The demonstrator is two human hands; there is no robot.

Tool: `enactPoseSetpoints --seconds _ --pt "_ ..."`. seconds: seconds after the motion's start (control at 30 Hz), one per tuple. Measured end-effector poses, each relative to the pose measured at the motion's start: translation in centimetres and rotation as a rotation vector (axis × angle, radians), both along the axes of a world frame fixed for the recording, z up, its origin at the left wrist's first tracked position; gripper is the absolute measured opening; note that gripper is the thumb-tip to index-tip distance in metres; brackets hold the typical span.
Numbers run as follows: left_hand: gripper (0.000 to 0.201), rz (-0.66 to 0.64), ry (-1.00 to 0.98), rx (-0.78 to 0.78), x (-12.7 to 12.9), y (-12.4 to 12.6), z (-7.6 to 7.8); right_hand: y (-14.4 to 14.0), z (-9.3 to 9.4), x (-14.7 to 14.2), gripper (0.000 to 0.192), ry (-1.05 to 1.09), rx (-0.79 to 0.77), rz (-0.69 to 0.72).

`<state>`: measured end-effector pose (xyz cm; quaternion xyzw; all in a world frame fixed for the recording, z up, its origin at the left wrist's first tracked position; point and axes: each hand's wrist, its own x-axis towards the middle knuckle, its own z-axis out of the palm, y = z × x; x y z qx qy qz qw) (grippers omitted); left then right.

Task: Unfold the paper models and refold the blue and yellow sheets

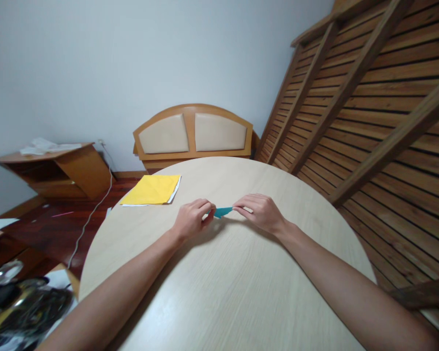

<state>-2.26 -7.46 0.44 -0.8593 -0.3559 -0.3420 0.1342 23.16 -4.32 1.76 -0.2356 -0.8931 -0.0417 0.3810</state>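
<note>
Head camera, and it's all happening over the middle of the round table (234, 292), where two bare hands meet at one small teal piece (224, 211), thin and pointed, looking like folded paper. The left hand (194, 218) has it by the left end, fingers curled in and closed on it, thumb beneath, covering a good part of that side. Across the narrow gap, the right hand (261, 210) pinches the pointed right tip between thumb and fingertips, the hand reaching in flat and low. So both sets of fingers are gripping the same piece, and the teal runs between them, nearly level; whether its lower edge touches the tabletop, I can't tell. Shadows fall close under both hands. Over on the far left of the table, well apart from the right hand, lies a yellow sheet (151, 189), white paper (174, 190) peeking out beneath its right and near edges. Beyond the table's far rim stands a headboard (191, 131) with two cream panels, a slatted wooden frame (380, 122) leans along the right, and a low cabinet (84, 170) sits at the left by the wall.
</note>
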Motion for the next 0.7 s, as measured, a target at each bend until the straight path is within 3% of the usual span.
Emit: enactPoseSetpoints --seconds 0.13,0.27,0.43,0.6,0.7 --pt "0.015 0.025 -0.058 -0.037 0.1 0.0 0.1 0.2 0.0 0.1 0.018 0.112 -0.111 -0.010" --pt "0.015 0.058 -0.183 -0.107 0.6 -0.1 -0.1 0.0 -0.4 -0.5 0.015 0.296 -0.321 -0.044" --pt "0.017 0.070 -0.374 -0.295 1.6 -0.5 0.1 -0.8 -0.8 -1.9 0.055 0.368 -0.631 0.005" --pt "0.024 0.014 -0.567 -0.481 2.2 -0.7 0.3 -1.1 -0.8 -2.5 0.026 0.365 -0.737 0.051" --pt "0.031 -0.017 -0.658 -0.596 2.4 -0.4 0.1 -0.9 -0.6 -2.3 0.025 0.367 -0.744 0.076"
